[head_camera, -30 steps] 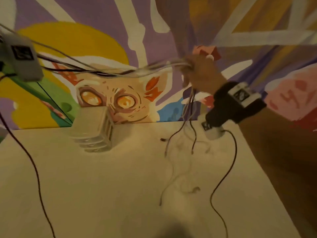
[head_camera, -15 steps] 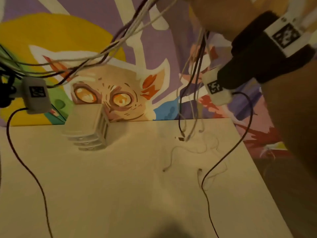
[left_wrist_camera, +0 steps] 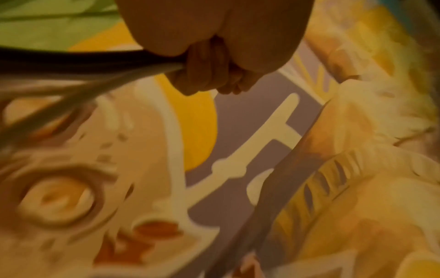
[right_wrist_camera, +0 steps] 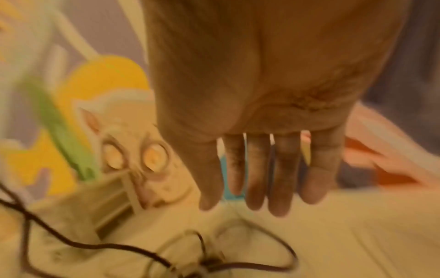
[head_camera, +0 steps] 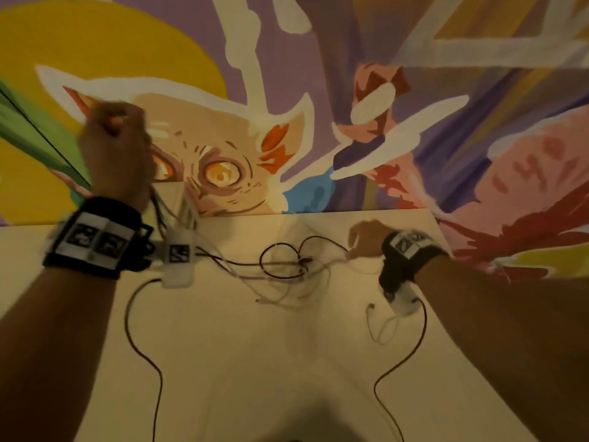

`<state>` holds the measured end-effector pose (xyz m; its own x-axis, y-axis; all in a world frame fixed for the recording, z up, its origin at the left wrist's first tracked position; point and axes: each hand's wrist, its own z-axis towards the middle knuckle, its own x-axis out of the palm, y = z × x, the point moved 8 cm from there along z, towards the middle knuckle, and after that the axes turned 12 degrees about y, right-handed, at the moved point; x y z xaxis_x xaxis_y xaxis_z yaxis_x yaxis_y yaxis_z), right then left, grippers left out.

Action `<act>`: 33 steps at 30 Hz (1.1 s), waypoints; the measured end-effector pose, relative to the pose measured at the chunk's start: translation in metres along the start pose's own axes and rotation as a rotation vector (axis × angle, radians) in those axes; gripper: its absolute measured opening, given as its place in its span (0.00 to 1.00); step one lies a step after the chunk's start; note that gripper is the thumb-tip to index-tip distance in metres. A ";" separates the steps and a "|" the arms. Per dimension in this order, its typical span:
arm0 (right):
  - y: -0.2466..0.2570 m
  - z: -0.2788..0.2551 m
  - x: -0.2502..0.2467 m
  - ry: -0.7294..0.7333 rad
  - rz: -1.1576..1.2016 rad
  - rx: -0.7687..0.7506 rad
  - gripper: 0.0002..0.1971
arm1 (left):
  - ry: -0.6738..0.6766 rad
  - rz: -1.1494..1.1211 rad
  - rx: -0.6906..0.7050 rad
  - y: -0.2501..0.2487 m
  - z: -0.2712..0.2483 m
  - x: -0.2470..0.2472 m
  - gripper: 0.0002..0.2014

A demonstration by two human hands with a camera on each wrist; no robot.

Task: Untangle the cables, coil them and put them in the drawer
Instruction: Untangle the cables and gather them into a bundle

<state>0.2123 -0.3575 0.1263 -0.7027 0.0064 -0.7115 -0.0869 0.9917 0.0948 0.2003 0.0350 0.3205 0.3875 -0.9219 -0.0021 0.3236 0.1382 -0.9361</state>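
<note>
A left hand (left_wrist_camera: 209, 62) clenches a bundle of dark and pale cables (left_wrist_camera: 78, 71) before a blurred, colourful painted cat mural (left_wrist_camera: 166, 169).

The wall mural (head_camera: 223, 148) fills the upper part of the frame: purple ground, white streaks, a yellow disc at upper left, a green band at far left, and a tan cat face with orange eyes and orange ears (a blue patch below its chin). Pink and red shapes colour the right side. The table (head_camera: 255, 362) is pale cream. The cables (head_camera: 283, 263) at centre are dark brown and white. Both wristbands (head_camera: 95, 237) are black with white, black-patterned tags.
</note>
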 end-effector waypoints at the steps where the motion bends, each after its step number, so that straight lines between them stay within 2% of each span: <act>1: -0.014 0.010 0.029 0.027 0.014 0.038 0.24 | 0.097 -0.075 -0.081 0.007 -0.018 0.021 0.08; 2: -0.026 0.017 0.059 0.067 0.040 0.075 0.24 | 0.176 -0.119 -0.125 0.018 -0.032 0.039 0.09; 4: -0.049 0.028 0.122 0.157 0.126 0.148 0.26 | 0.265 -0.183 -0.354 0.058 -0.061 0.060 0.10; 6: -0.060 0.030 0.180 0.210 0.199 0.202 0.33 | 0.333 -0.229 -0.553 0.095 -0.083 0.080 0.10; 8: -0.062 0.023 0.225 0.217 0.261 0.209 0.42 | 0.406 -0.257 -0.614 0.111 -0.111 0.099 0.12; 11: -0.061 0.011 0.261 0.135 0.351 0.232 0.40 | 0.411 -0.313 -0.752 0.138 -0.140 0.115 0.14; 14: -0.065 -0.001 0.274 0.087 0.449 0.309 0.37 | 0.391 -0.356 -0.849 0.150 -0.163 0.120 0.16; 19: -0.067 -0.021 0.258 0.031 0.633 0.324 0.19 | 0.434 -0.400 -0.864 0.151 -0.182 0.123 0.13; 22: -0.041 -0.039 0.202 -0.276 0.878 0.134 0.06 | 0.448 -0.462 -0.831 0.145 -0.189 0.126 0.11; 24: -0.011 -0.058 0.154 -0.490 1.012 -0.091 0.06 | 0.458 -0.484 -0.821 0.142 -0.195 0.130 0.15; 28: 0.058 -0.103 0.080 -0.754 0.840 -0.445 0.11 | 0.471 -0.496 -0.814 0.133 -0.205 0.141 0.18; 30: 0.082 -0.115 0.065 -0.782 0.742 -0.525 0.11 | 0.444 -0.516 -0.803 0.130 -0.208 0.143 0.17; 33: 0.105 -0.121 0.061 -0.731 0.670 -0.579 0.10 | 0.418 -0.533 -0.773 0.125 -0.209 0.141 0.14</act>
<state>0.0751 -0.2689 0.1768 -0.1691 0.7712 -0.6137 -0.2947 0.5546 0.7781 0.1151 -0.1533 0.1301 -0.0229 -0.8678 0.4965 -0.3354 -0.4611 -0.8215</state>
